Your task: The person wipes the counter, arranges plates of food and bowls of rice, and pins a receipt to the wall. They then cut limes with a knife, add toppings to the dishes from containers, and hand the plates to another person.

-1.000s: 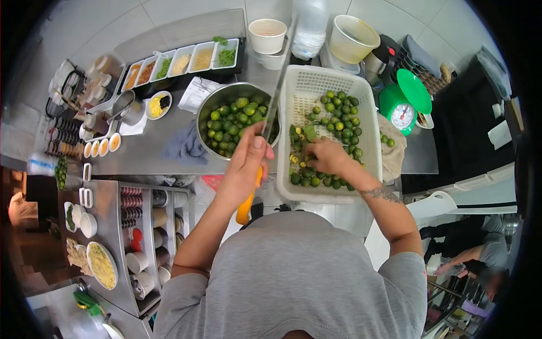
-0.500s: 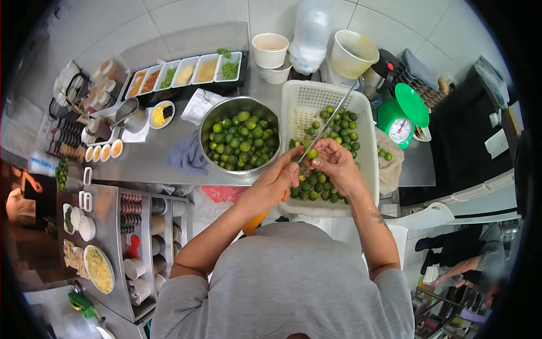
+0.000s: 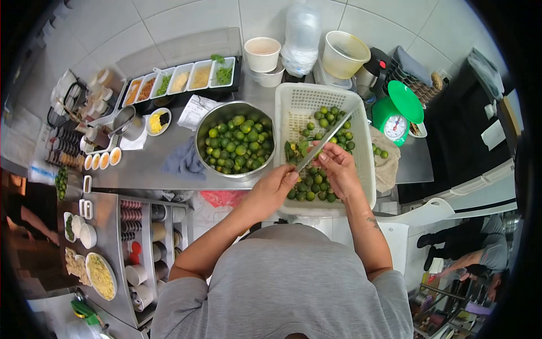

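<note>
My left hand is closed around the handle end of a knife, whose long blade slants up and to the right over a white plastic basket. Behind the blade, my right hand pinches a small green lime in its fingertips, partly covered by the knife. Loose limes and some leaves lie in the basket beneath both hands. Left of it stands a steel pot heaped with green limes.
A green kitchen scale and a beige cloth are at the right. Behind stand tubs and a wrapped bottle. A blue cloth and topping trays lie left. Another person is at far right.
The knife now lies across the front of the lime, its broad side showing, and my left hand has drawn slightly down and left. The view has shifted a little.
</note>
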`<state>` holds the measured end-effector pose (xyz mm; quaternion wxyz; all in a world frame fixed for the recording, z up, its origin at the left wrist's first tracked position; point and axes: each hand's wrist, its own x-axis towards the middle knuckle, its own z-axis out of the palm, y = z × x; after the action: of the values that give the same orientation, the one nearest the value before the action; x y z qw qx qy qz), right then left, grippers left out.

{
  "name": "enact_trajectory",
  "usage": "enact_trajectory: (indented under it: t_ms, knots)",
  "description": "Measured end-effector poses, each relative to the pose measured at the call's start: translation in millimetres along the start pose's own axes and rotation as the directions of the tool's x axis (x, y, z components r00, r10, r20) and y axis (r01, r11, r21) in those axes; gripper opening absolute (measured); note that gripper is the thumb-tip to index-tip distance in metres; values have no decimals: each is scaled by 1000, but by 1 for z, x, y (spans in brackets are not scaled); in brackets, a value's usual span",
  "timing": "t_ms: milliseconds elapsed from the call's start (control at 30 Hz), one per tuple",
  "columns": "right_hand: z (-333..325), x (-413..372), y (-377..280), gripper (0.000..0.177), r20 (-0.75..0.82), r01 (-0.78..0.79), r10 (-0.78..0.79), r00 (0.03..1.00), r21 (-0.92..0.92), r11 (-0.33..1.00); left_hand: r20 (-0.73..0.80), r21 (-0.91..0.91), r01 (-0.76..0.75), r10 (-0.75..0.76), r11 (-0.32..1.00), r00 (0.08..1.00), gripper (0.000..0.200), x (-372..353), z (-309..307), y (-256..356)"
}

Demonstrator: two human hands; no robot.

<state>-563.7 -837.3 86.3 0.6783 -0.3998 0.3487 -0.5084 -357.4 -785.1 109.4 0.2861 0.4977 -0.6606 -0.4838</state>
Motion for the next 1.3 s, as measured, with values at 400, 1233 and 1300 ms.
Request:
enact_trajectory:
  t_ms: [400,1233,1300]
  knots:
    - [32,4,11,23,-67,63,-77,995,-191,980,-94,287,75,-50,955,994,51,-20,-3,23]
    - [-74,66,4,34,348,274,-168,922,-895,-352,-415,84,171,-121,982,902,52,-12,-56,-8]
    - [-84,74,1,34,319,294,-5,948,-881,-372,-491,172,143,-41,975,870,55,-9,-57,-16]
